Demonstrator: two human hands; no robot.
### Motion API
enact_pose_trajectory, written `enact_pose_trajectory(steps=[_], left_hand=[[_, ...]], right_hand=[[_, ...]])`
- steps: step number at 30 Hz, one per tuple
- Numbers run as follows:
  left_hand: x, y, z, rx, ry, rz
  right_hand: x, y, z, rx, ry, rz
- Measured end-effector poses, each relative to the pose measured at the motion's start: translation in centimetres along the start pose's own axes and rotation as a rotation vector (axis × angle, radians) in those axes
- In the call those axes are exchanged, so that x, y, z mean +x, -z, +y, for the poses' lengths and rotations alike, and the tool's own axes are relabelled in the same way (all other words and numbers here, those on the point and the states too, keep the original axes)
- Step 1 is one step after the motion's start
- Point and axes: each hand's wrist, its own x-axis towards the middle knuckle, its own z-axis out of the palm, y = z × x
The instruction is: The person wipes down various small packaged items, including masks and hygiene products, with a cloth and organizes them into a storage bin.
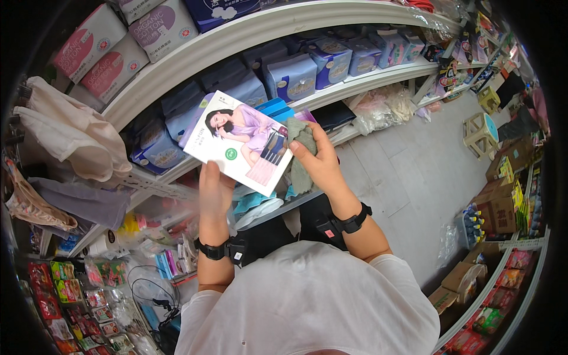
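Observation:
A flat white box [239, 146] with a picture of a person in lilac on its front is held tilted between my two hands. My right hand [317, 155] grips its right edge, with a grey-green cloth [302, 164] bunched between palm and box. Along the lower left edge lies my left hand [215, 188], its thumb at the box and its fingers hidden behind. Below the box, a container [284, 208] holds light-blue and white items, partly covered by the box and my right hand.
Blue packages [290, 77] line the shelf ahead, under a white shelf edge [284, 33]. Pale underwear [73, 133] hangs at the left. On the floor at the right stand a plastic stool [481, 133], cardboard boxes [497, 208] and a crate of bottles [470, 226]. Snack packets [66, 284] fill the lower left.

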Motion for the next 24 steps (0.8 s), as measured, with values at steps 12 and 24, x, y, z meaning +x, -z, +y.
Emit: enact_pose_trajectory(steps=[12, 24], left_hand=[[-0.5, -2.3, 0.9, -0.288, -0.082, -0.08], [-1.1, -2.2, -2.2, -0.046, 0.289, -0.292]], right_hand=[[-0.3, -0.7, 0.2, -0.301, -0.113, -0.09], [0.5, -4.3, -5.3, -0.718, 0.57, -0.177]])
